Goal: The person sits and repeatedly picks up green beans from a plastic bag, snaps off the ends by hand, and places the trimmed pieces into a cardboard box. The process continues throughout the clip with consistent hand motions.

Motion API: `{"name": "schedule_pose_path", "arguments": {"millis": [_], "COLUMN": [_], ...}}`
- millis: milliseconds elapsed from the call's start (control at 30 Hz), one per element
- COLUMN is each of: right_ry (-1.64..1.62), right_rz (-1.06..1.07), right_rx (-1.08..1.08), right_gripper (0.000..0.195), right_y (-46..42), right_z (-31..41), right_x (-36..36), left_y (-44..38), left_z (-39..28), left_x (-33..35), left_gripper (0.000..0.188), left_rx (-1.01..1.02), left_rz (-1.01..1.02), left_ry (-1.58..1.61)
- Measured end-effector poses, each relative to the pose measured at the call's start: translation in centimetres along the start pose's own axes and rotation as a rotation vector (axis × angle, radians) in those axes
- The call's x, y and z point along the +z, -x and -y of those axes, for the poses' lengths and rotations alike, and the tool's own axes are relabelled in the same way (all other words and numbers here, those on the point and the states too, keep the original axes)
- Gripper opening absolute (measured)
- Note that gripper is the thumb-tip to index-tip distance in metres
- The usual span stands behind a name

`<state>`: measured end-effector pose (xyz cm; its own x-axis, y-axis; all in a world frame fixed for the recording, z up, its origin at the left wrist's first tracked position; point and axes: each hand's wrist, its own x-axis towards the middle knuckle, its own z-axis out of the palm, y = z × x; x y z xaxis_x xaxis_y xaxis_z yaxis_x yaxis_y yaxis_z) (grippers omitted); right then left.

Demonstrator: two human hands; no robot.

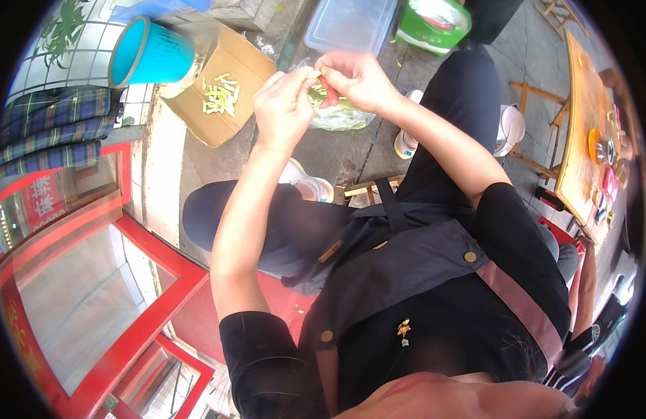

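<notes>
My left hand (284, 105) and my right hand (358, 83) meet in front of me, fingertips pinched on one small pale green piece (314, 74), apparently a bean pod. Its ends are hidden by the fingers. Just below my hands, a transparent plastic bag (339, 124) on the ground holds more green pods, partly covered by my right hand. To the left lies an opened-out cardboard box (252, 63). On it sits a small heap of pale green pod pieces (221, 96).
A turquoise bucket (163, 55) stands beyond the cardboard. A translucent plastic container (349, 26) and a green box (433, 29) are ahead. Red-framed glass doors (160, 293) are at left. A wooden table (577, 136) stands at right, with people beyond.
</notes>
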<state>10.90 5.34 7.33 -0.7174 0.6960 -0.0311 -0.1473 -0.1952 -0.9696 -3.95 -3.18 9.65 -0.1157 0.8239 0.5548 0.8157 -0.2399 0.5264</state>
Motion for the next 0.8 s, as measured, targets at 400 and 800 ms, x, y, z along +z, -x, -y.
{"name": "schedule_pose_path", "arguments": {"millis": [400,800], "right_ry": [0.521,0.04], "right_rz": [-0.138,-0.113], "right_rx": [0.347,0.278], "right_gripper": [0.021,0.019], "right_y": [-4.2,-5.1], "right_z": [-5.3,-6.1], "right_x": [-5.6,-0.4], "left_y": [0.1,0.8], "left_z": [7.5,7.5], "left_x": [-5.5,-4.7], "left_gripper": [0.015,0.018], "left_rx": [-0.429,-0.064], "left_rz": [-0.543,-0.254], "left_ry": [0.342,-0.127]}}
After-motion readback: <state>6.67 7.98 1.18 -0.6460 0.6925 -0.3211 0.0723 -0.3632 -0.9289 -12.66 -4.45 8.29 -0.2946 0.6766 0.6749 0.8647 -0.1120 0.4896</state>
